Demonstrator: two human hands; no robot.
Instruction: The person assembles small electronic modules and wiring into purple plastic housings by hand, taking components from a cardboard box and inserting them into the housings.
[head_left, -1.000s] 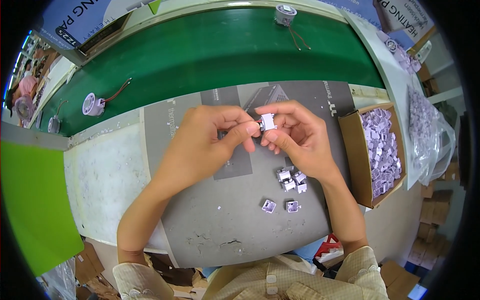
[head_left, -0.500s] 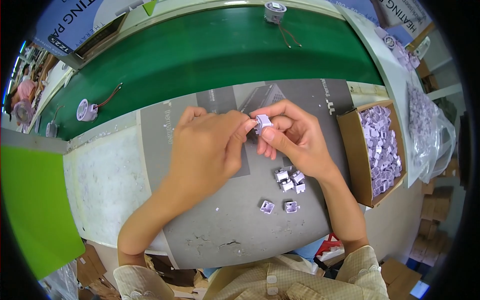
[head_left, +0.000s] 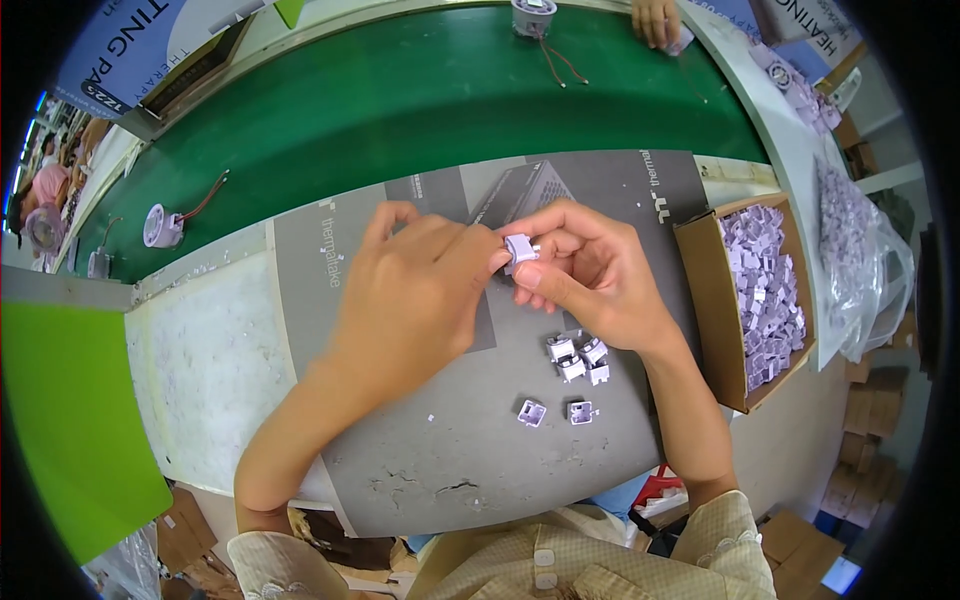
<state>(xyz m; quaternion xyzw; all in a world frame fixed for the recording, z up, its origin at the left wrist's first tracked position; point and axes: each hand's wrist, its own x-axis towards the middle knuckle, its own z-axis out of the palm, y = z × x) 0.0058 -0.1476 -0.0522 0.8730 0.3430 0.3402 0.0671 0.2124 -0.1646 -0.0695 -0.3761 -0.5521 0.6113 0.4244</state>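
one green belt (head_left: 400, 110); one grey mat (head_left: 420, 450); one box (head_left: 712, 320), its contents (head_left: 765, 290) too many to count. above the mat, the right hand (head_left: 615, 275) pinches one white part (head_left: 519, 245), partly covered; the left hand (head_left: 410, 280) touches it, most fingertips hidden, so i cannot tell its grip. one co-worker's hand (head_left: 655, 22) is cut off. three round units (head_left: 163, 228) sit on the belt. six loose parts (head_left: 571, 369) on the mat: four bunched, two apart.

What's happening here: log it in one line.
right hand: holds white plastic part; left hand: at same part; grey mat: loose white parts; right of mat: cardboard box of similar parts; green belt: round wired units
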